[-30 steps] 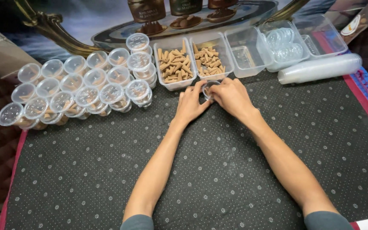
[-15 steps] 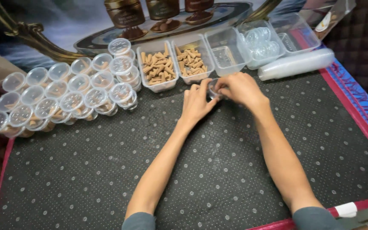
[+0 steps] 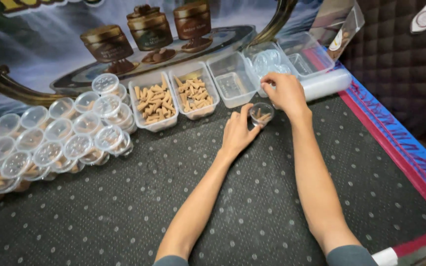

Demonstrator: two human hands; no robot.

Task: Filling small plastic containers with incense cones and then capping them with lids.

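We steady the filled cup (image 3: 261, 113) with our left hand (image 3: 237, 132); our right hand (image 3: 283, 91) pinches a lid (image 3: 267, 63), which next needs pressing on.

2 bare forearms, no watch, rings or gloves on left hand (image 3: 236, 134) or right hand (image 3: 285, 91). Short grey-blue sleeves just showing at bottom edge, above each elbow. Nails short, unpainted.
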